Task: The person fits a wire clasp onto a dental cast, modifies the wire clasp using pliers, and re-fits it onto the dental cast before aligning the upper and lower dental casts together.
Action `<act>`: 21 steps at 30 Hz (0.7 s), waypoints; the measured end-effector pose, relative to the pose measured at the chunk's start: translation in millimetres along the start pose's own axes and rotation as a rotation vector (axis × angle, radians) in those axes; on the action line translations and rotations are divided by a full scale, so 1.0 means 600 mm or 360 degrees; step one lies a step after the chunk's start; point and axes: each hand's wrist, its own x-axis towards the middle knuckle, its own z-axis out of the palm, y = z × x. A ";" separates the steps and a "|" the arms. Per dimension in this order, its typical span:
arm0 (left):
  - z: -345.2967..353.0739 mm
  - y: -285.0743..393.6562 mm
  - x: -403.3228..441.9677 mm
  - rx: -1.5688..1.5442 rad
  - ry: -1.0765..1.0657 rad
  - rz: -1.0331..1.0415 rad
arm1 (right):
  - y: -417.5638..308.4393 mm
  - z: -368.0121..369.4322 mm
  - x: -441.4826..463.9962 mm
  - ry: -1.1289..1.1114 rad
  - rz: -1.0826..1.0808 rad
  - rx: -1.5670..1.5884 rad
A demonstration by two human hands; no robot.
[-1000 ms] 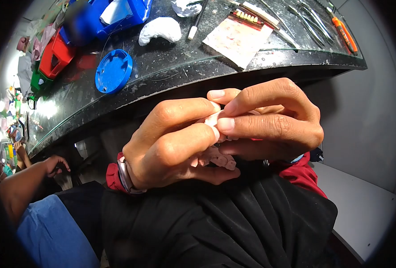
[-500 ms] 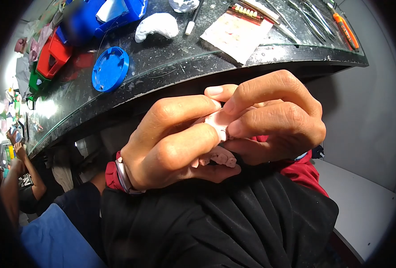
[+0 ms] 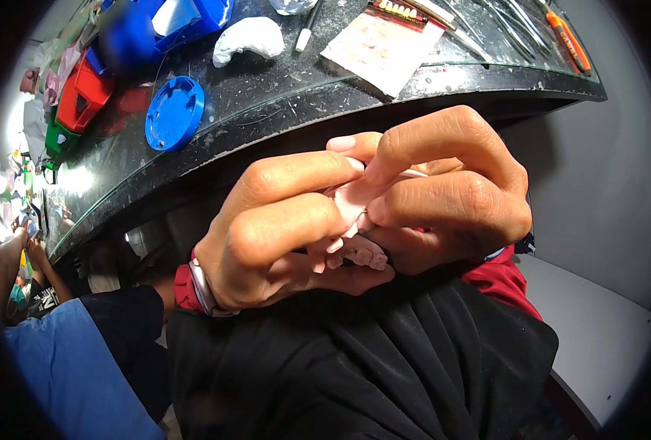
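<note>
Above my lap I hold a pale pink dental cast [image 3: 352,196] with small teeth along its edge. My left hand [image 3: 267,220] is closed round its left side, the index and middle fingers on top and the thumb underneath. My right hand [image 3: 457,187] pinches it from the right, fingertips meeting those of the left hand at the top. Below, a second row of molded teeth [image 3: 368,257] shows between the left fingers and thumb, a dark gap separating it from the upper part. The fingers cover most of the cast, so I cannot tell whether both parts are joined.
On the black bench [image 3: 267,103] lie a blue round lid [image 3: 175,114], a white plaster lump [image 3: 248,41], a card with a strip of artificial teeth [image 3: 377,48], metal tools [image 3: 512,29] and an orange cutter [image 3: 567,42]. Red [image 3: 85,92] and blue bins stand left. Another person's arm [image 3: 38,257] shows far left.
My left index and middle fingers have shifted slightly left, uncovering more of the upper teeth. Both hands still hold the cast. The view has shifted a little, and the person at left has moved.
</note>
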 end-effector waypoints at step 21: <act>-0.002 -0.004 0.006 0.0291 -0.0065 0.0140 | -0.004 -0.019 0.010 -0.0222 0.0088 0.0132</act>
